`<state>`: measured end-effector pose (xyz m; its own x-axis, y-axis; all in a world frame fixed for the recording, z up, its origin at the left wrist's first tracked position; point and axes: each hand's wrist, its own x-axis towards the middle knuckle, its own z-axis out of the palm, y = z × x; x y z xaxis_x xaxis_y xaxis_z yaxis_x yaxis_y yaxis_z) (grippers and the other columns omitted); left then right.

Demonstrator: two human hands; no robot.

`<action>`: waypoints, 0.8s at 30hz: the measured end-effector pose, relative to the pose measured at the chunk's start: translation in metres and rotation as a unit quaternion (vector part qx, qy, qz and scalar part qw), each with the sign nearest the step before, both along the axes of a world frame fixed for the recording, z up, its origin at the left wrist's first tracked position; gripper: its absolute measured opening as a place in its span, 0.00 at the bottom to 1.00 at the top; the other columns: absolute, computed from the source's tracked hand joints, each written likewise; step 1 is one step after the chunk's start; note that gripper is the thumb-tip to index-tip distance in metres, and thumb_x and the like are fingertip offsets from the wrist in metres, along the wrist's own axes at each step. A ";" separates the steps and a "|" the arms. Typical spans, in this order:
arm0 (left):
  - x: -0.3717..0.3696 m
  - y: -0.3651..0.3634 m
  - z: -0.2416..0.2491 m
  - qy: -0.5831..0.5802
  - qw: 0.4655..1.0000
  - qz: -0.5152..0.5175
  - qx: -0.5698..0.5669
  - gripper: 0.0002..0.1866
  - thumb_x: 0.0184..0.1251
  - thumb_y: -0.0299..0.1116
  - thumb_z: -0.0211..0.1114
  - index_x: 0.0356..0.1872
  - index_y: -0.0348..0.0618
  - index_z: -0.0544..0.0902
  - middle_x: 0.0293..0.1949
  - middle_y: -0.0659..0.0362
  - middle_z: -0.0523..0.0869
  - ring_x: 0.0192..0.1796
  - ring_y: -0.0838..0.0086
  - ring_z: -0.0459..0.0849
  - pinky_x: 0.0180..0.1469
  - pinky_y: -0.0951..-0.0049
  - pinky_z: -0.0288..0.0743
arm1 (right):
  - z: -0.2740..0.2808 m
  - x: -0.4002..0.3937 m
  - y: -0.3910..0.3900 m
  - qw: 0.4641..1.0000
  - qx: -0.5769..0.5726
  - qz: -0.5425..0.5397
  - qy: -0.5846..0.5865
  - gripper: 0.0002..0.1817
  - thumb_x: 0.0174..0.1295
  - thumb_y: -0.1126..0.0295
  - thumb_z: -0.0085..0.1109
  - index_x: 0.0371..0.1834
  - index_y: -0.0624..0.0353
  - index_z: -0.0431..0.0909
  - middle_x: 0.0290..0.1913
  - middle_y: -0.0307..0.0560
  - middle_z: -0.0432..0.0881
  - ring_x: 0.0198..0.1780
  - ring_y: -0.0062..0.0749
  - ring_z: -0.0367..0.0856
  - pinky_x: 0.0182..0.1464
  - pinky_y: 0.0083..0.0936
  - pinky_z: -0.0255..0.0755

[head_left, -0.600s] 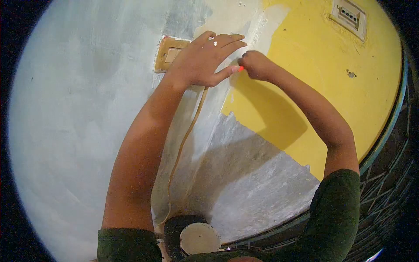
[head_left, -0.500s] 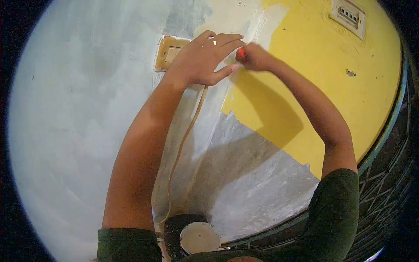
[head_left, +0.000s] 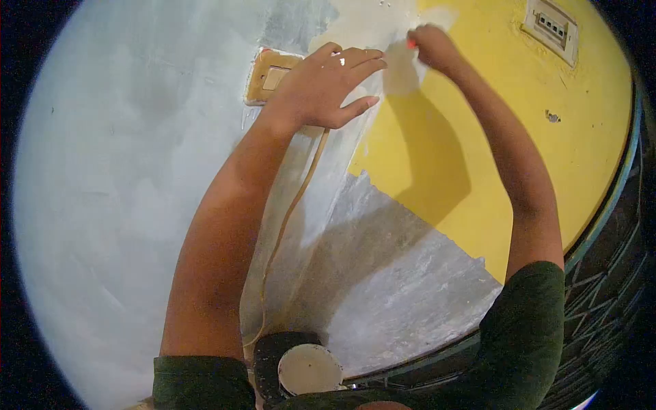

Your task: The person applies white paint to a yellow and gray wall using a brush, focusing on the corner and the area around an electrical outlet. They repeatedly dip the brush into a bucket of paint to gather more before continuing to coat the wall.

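Brown switch (head_left: 273,76) stood partly covered by the left hand (head_left: 318,89), fingers spread; cord (head_left: 301,191) hung below. Right hand (head_left: 437,51) was clenched on a red item (head_left: 412,44), mostly hidden.

The wall (head_left: 130,205) is pale blue-grey, bright yellow, and mottled grey.

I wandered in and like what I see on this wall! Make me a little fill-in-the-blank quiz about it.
The right hand has a small red object at its fingers, while the light switch is partly covered by the ____ hand.
The wall panel at the upper right is set in the part of the wall painted ____.
Both sleeves are dark ____.

Missing words: left; yellow; green.
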<state>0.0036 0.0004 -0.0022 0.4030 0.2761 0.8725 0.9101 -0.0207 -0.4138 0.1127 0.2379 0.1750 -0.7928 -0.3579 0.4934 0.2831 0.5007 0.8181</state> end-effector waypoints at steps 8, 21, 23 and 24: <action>-0.002 -0.001 0.001 -0.001 1.000 -0.009 0.001 0.25 0.63 0.44 0.56 0.60 0.44 0.72 0.64 0.53 0.73 0.65 0.60 0.70 0.64 0.58 0.62 | -0.162 0.006 -0.026 0.959 -0.229 0.001 -0.167 0.10 0.40 0.76 0.61 0.30 0.56 0.79 0.35 0.55 0.81 0.42 0.52 0.79 0.44 0.43 0.73; -0.002 0.002 -0.001 0.000 1.000 0.015 0.010 0.24 0.65 0.45 0.55 0.58 0.44 0.72 0.63 0.54 0.73 0.64 0.60 0.71 0.64 0.59 0.62 | -0.012 0.008 -0.034 0.988 -0.118 0.021 0.092 0.08 0.45 0.69 0.63 0.31 0.56 0.82 0.33 0.54 0.83 0.39 0.50 0.82 0.43 0.41 0.76; -0.004 0.003 -0.001 0.027 0.999 0.013 0.045 0.23 0.64 0.47 0.56 0.56 0.44 0.74 0.60 0.56 0.76 0.59 0.63 0.75 0.61 0.62 0.65 | -0.055 -0.003 -0.007 0.998 -0.036 -0.034 0.023 0.10 0.41 0.71 0.66 0.30 0.55 0.81 0.33 0.51 0.82 0.41 0.49 0.80 0.46 0.42 0.74; -0.004 0.003 -0.001 0.027 0.999 0.011 0.042 0.23 0.64 0.47 0.56 0.56 0.44 0.74 0.60 0.56 0.76 0.59 0.63 0.75 0.61 0.62 0.65 | -0.089 0.000 0.000 0.999 -0.030 0.008 -0.024 0.09 0.42 0.72 0.64 0.30 0.55 0.81 0.32 0.51 0.81 0.40 0.48 0.79 0.44 0.42 0.73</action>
